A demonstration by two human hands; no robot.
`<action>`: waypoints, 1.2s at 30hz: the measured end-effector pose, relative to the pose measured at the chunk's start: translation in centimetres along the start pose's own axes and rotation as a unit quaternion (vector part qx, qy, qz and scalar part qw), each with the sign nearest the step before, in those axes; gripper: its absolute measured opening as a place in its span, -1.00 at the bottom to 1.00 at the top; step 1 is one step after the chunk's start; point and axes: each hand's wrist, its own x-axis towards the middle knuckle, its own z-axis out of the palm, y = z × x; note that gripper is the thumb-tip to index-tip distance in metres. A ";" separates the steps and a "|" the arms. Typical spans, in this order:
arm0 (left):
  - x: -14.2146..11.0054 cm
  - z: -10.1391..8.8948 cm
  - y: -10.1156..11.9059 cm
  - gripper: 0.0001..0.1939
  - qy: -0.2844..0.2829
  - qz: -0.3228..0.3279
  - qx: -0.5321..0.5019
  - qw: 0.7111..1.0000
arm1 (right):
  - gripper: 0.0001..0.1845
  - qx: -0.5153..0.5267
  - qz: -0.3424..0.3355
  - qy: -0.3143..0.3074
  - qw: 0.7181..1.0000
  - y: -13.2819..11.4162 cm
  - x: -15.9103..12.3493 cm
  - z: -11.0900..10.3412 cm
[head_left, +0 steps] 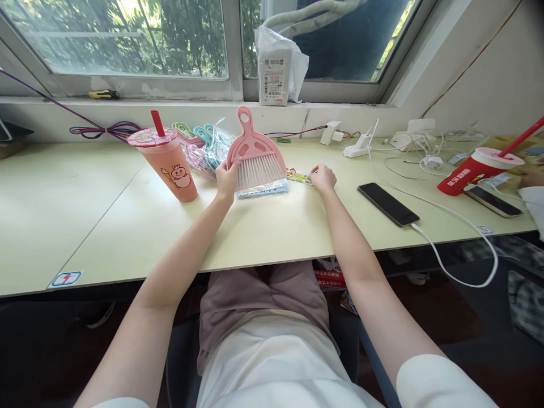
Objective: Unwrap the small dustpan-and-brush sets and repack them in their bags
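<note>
My left hand (226, 180) grips the left edge of a small pink dustpan with a matching brush (258, 148) nested in it. The set is tilted up, handle ring at the top, pale bristles downward. Below it lies a flat blue-and-white packet (264, 190), partly covered by the dustpan. My right hand (323, 178) is on the desk, its fingers closed at the right end of a narrow, colourful patterned strip (298, 177); the strip's left end is behind the dustpan. Plastic-wrapped coloured hangers (204, 148) lie behind my left hand.
A peach-coloured cup with a red straw (178, 175) stands left of my left hand. At right are a charging phone (387, 204), white cables, a power adapter (357, 146), a tilted red cup (471, 170) and another phone (495, 201). Part of another person's arm shows at the right edge.
</note>
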 end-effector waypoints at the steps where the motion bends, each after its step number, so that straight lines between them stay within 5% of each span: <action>1: 0.0 0.0 -0.1 -0.56 0.002 0.000 0.000 1.000 | -0.85 0.040 0.009 0.024 0.999 0.0 0.0 -0.1; 5: 0.4 -0.2 -0.5 -0.51 0.012 -0.001 0.003 1.000 | -0.82 0.276 0.028 0.066 0.959 -0.4 0.1 -0.4; 10: 0.9 -0.4 -1.3 -0.45 0.022 -0.011 0.007 1.000 | -0.55 0.517 -0.048 -0.034 0.854 -1.6 0.1 -0.3; 14: 0.9 -0.5 -1.8 -0.37 -0.001 -0.014 0.003 1.000 | -0.36 0.573 -0.127 -0.149 0.796 -2.4 -0.8 -0.1; 18: 0.4 -0.1 -1.8 -0.24 -0.063 0.009 -0.013 0.998 | -0.32 0.507 -0.170 -0.229 0.814 -3.1 -2.2 0.4; 25: -0.3 0.6 -2.0 -0.22 -0.097 0.019 -0.030 0.995 | -0.39 0.476 -0.185 -0.153 0.846 -3.9 -3.4 -0.5; 36: -1.0 1.0 -1.8 -0.10 -0.136 0.019 -0.040 0.990 | -0.38 0.481 -0.211 -0.196 0.828 -4.9 -4.7 0.5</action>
